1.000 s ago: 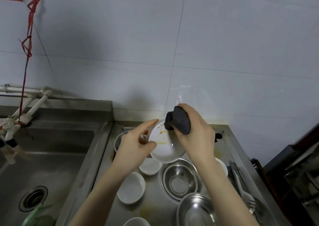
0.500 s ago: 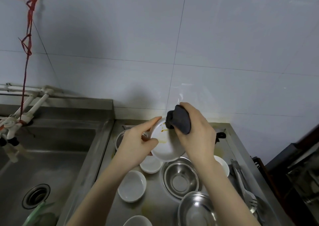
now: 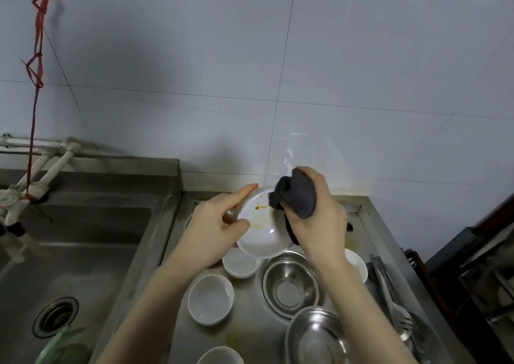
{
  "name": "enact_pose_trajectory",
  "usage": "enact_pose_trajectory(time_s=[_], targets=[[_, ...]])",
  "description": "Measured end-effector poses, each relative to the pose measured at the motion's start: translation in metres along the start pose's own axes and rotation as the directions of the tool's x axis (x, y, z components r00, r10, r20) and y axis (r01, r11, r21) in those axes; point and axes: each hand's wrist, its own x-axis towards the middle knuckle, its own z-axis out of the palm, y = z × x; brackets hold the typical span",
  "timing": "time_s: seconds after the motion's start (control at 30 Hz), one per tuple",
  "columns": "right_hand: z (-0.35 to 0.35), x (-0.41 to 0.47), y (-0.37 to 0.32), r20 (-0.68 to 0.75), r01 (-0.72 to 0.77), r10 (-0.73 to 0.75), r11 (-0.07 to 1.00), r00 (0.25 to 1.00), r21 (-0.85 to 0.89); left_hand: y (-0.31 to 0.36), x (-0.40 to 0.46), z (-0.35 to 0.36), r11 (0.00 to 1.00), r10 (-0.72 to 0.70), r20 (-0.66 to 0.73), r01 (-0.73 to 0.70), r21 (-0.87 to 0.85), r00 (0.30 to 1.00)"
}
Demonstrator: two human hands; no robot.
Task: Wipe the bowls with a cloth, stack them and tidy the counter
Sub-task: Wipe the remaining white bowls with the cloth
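My left hand grips the left rim of a white bowl tilted toward me above the steel counter. Orange-brown smears mark the bowl's upper inside. My right hand holds a bunched dark grey cloth pressed against the bowl's upper right rim. Below sit a small white bowl, a second white bowl, a third white one at the bottom edge, a steel bowl and another steel bowl.
A steel sink with a drain lies to the left, white pipes above it. Tongs and a fork lie along the counter's right side, beside a white dish. The tiled wall backs the counter.
The bowl and both hands have held nearly the same place; the cloth shifted slightly against the bowl's upper rim.
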Motion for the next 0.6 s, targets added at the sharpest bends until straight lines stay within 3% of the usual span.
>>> enact_pose_trajectory(time_s=[0.07,0.1,0.13,0.2,0.3,0.37,0.43,0.5,0.57,0.6], targets=[[-0.003,0.003,-0.004,0.055,0.101,-0.098,0.993,0.994,-0.061,0.000,0.008,-0.008,1.000,0.003,0.019,-0.003,0.018,1.000],[-0.002,0.005,-0.004,0.003,0.078,-0.078,0.996,0.997,-0.039,0.001,0.009,-0.008,1.000,-0.007,-0.009,0.007,-0.029,1.000],[0.000,0.005,-0.004,-0.087,0.019,-0.018,1.000,0.996,0.018,0.000,0.007,-0.005,0.995,-0.023,-0.057,0.017,-0.101,0.998],[0.007,0.003,-0.002,-0.231,-0.188,0.243,0.953,0.942,0.237,-0.003,0.000,0.009,0.966,-0.062,-0.152,0.021,-0.257,0.986],[0.026,-0.006,0.007,-0.101,-0.399,0.557,0.698,0.824,0.595,-0.004,-0.012,0.035,0.875,-0.082,-0.221,-0.036,-0.483,0.972],[0.031,-0.011,0.008,-0.058,-0.444,0.581,0.679,0.812,0.584,-0.005,-0.014,0.036,0.855,-0.086,-0.251,-0.058,-0.516,0.964],[0.023,-0.008,0.007,-0.112,-0.383,0.477,0.806,0.872,0.450,-0.008,-0.013,0.026,0.877,-0.088,-0.199,-0.019,-0.479,0.976],[0.009,-0.001,0.004,-0.130,-0.182,0.212,0.960,0.969,0.211,-0.011,-0.009,0.012,0.921,-0.065,-0.057,0.038,-0.387,0.996],[0.003,0.005,-0.003,-0.021,0.102,-0.104,0.992,0.994,-0.072,-0.011,-0.005,0.003,0.958,-0.047,0.062,0.062,-0.279,0.997],[0.003,0.007,-0.007,0.013,0.182,-0.182,0.970,0.983,-0.162,-0.010,-0.003,0.001,0.964,-0.039,0.076,0.058,-0.259,0.996]])
